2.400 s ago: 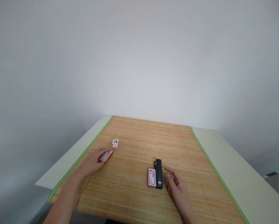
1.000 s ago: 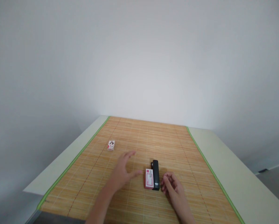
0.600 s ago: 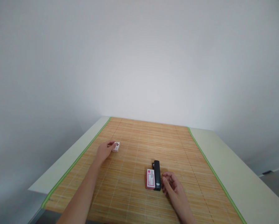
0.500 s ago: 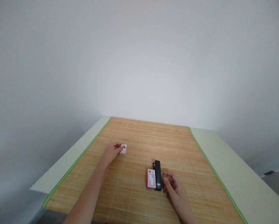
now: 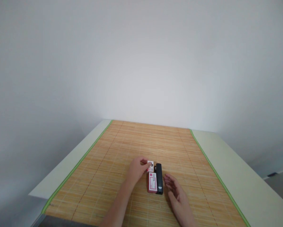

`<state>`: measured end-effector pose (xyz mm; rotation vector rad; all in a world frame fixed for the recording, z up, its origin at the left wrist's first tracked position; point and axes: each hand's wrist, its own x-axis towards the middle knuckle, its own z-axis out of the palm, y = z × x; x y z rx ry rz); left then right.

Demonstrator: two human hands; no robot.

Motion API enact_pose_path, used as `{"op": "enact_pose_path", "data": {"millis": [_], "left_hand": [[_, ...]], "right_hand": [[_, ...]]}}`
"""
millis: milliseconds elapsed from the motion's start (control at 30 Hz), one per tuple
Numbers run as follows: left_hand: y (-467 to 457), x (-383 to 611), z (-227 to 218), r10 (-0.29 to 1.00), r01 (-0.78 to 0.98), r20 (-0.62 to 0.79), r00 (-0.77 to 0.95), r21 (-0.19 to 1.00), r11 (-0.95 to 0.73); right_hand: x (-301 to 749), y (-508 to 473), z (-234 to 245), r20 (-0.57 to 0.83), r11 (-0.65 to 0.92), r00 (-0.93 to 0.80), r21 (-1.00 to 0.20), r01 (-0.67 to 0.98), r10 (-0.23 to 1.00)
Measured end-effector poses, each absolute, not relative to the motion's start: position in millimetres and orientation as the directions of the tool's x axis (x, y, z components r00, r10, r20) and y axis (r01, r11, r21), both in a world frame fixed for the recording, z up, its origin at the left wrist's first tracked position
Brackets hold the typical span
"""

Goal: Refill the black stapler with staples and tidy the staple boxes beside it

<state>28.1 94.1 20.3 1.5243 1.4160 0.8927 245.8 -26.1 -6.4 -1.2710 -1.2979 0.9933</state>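
A black stapler (image 5: pixel 159 179) lies lengthwise on the bamboo mat, pointing away from me. Flat against its left side is a red-and-white box (image 5: pixel 152 182). Just beyond that box, beside the stapler's far end, sits a smaller white box (image 5: pixel 150 166) with a dark picture on top. My left hand (image 5: pixel 139 168) has its thumb and fingers closed on the small box from the left. To the right of the stapler my right hand (image 5: pixel 176 195) rests with curled, parted fingers, holding nothing; its fingertips are close to the stapler's side.
The bamboo mat (image 5: pixel 122 142) with green edging covers the middle of a pale table (image 5: pixel 228 154). A white wall (image 5: pixel 146 63) rises behind the table. A dark grey edge (image 5: pixel 61 220) shows at the bottom left.
My left hand has brought the small white box rightward and nearer, from the left part of the mat to beside the stapler and the red-and-white box. My right hand has barely moved.
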Motion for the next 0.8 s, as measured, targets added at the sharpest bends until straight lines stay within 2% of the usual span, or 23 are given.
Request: {"op": "enact_pose_path", "data": {"millis": [167,300,567,800], "left_hand": [[72.1,39.5,23.6,1.000,0.391,0.005,0.020,0.921,-0.012],[53.4,48.6,27.0,0.999,0.374,0.006,-0.038,0.927,0.009],[-2.3,70.4,19.5,0.989,0.133,-0.148,-0.007,0.980,0.148],[-21.1,96.8,13.2,0.974,0.047,-0.212,-0.075,0.975,0.215]], "right_hand": [[225.3,-43.9,-21.6,0.221,0.184,0.042,-0.890,0.417,0.974],[208.7,-47.4,-24.4,0.238,0.148,0.075,-0.792,0.593,0.968],[209.2,-46.7,-25.4,0.204,0.096,0.108,-0.786,0.611,0.973],[207.6,-50.0,-18.6,0.222,0.134,0.073,-0.787,0.602,0.972]]}}
